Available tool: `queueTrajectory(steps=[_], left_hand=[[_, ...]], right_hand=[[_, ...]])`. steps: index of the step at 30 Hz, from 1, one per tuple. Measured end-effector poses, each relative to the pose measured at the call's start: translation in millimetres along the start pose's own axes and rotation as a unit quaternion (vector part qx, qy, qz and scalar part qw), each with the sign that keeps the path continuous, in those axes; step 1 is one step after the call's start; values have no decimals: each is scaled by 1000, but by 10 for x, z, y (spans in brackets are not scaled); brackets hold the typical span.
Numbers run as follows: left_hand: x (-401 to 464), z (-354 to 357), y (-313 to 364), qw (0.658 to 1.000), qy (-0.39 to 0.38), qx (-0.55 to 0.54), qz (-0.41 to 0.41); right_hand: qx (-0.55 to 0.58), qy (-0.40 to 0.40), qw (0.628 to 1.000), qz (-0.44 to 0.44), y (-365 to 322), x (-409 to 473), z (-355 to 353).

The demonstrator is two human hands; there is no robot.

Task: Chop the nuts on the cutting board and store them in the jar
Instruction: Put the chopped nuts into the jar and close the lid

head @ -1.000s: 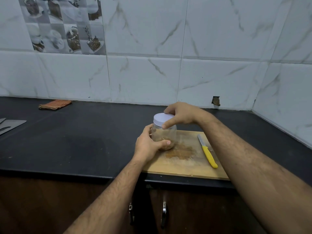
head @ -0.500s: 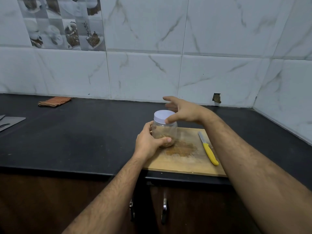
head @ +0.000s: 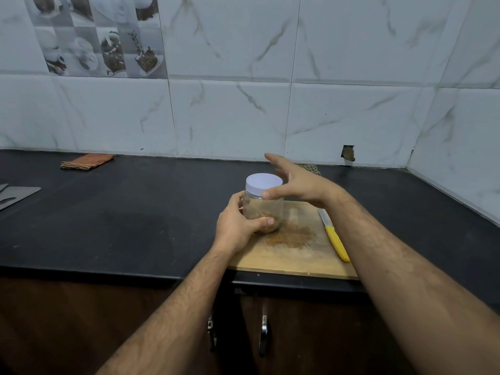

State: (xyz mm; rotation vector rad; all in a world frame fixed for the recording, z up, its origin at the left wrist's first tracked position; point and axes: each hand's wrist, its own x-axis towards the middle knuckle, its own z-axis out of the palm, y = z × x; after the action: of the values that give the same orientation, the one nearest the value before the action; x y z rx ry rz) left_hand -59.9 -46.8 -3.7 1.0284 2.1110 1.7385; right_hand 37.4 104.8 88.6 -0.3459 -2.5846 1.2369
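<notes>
A jar (head: pixel 263 205) stands upright at the cutting board's (head: pixel 292 259) left end, with nut crumbs (head: pixel 290 236) beside it and a knife (head: pixel 333 235) along the right edge. Bare black counter (head: pixel 130 223) stretches left toward a folded cloth (head: pixel 86 161) near the wall.

Clear jar (head: pixel 263 209) upright on wooden cutting board (head: pixel 292 255), white lid (head: pixel 263 183) on, brown chopped nuts (head: pixel 263 224) inside; nut crumbs (head: pixel 290 236) beside it.
</notes>
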Motion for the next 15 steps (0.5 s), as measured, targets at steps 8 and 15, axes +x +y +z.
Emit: queueTrajectory(steps=[8, 15], left_hand=[[6, 2, 3, 1000, 0, -3, -1], [-7, 5, 18, 1000, 0, -3, -1]], right_hand=[[25, 7, 1000, -7, 30, 10, 31], [-27, 59, 998, -24, 30, 24, 166]])
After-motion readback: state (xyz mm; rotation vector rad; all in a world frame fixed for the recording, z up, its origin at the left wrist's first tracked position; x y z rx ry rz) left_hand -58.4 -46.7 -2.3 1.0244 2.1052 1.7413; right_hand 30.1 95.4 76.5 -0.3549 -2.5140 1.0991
